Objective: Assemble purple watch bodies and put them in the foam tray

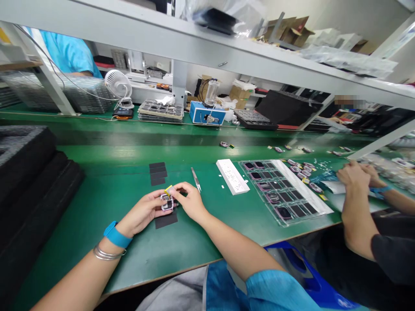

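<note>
Between the fingers of my left hand (145, 211) is a small open watch-like case (167, 202) with a pinkish rim and its inner parts showing. My right hand (189, 201) pinches a small yellow-edged piece (169, 189) at the top of this case; whether a cable joins the two I cannot tell. Below my hands lies a black rectangular sheet (166, 220), and more black sheets (158, 173) rest farther back. A pair of tweezers (196, 179) lies on the green mat just beyond my right hand.
Right of my hands are a white block (232, 177) and a clear tray (285, 220) holding several cases and dark squares. Loose cases (304, 172) lie beyond it. A co-worker's hands (355, 175) work at the far right. Black foam (29, 194) is stacked left; a shelf (162, 43) spans overhead.
</note>
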`<state>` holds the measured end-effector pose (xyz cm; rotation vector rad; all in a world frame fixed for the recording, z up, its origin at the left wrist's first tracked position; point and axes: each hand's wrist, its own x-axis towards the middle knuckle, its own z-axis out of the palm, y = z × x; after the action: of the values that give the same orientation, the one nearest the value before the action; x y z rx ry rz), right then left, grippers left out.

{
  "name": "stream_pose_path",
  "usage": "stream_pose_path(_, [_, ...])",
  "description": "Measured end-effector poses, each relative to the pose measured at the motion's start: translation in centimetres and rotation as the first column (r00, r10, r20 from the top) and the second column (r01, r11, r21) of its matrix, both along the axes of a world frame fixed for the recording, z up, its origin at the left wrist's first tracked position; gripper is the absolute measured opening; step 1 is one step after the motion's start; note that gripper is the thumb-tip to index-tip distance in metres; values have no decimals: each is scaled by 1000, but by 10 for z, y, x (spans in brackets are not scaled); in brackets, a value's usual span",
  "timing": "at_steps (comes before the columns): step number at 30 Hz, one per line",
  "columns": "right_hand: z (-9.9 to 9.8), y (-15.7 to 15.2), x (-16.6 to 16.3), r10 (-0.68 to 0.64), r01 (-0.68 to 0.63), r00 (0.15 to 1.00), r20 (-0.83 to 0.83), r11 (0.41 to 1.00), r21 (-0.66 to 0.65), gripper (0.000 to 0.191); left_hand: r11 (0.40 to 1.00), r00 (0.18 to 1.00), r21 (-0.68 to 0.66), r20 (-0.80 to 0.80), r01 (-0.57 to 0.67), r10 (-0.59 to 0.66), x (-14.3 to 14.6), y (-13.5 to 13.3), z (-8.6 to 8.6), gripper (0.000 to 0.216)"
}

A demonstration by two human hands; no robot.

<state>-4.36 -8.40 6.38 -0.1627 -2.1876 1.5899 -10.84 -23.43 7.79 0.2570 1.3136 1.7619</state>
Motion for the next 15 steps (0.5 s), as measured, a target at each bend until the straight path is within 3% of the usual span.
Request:
stream_pose_path(3, [4, -2, 2, -42, 45, 997, -60, 998, 48, 10, 1000, 1000, 27, 14, 2, -3, 2, 1, 0, 36])
stream_pose_path(9, [4, -8, 6, 40, -25, 996, -76, 980, 198, 7, 996, 997, -46, -9, -74, 73, 2, 3, -2, 22])
stream_pose_path(11, [3, -7, 8, 84, -41, 990, -109, 936, 350, 9, 996, 993, -5, 78, -93, 93, 0, 2, -1, 24])
stream_pose_path(15, [5, -4, 12, 169, -74, 982, -90, 770, 634, 19, 986, 964, 111, 250, -126, 95, -5, -1, -3, 26])
